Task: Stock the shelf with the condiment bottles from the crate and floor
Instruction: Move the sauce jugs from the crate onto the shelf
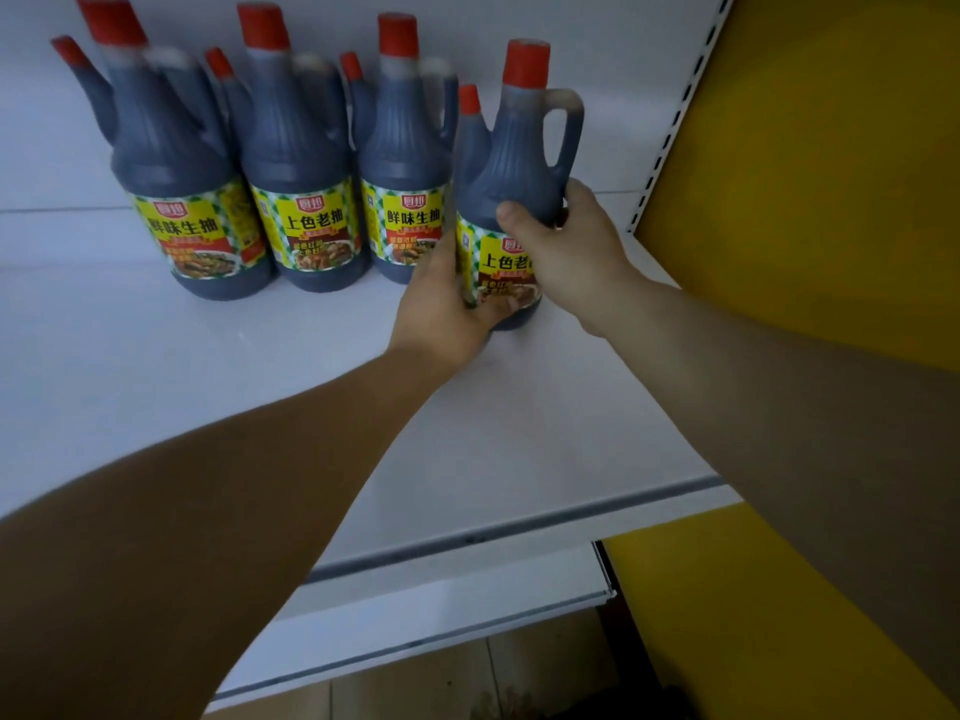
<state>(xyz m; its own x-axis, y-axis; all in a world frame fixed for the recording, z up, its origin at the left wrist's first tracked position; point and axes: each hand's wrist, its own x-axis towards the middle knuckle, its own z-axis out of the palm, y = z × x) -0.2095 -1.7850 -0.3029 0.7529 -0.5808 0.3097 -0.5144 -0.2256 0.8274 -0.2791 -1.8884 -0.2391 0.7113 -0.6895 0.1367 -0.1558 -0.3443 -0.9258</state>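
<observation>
Two bare forearms reach over the white metal shelf (519, 433) toward its back. The left hand (447, 309) cups the low left side of a dark, red-capped plastic soy sauce bottle with a yellow label (511, 163), fingers curled under the label. The right hand (566, 241) wraps the bottle's shoulder — thumb in front, fingers behind. It stands upright on the shelf, just right of three matching bottles (301, 163) in a row.

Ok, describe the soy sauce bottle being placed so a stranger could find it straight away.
On the white shelf, four dark red-capped bottles form a row by the back panel. It is the rightmost bottle, nearest the yellow wall. Only this one is gripped by the left hand and right hand.
</observation>
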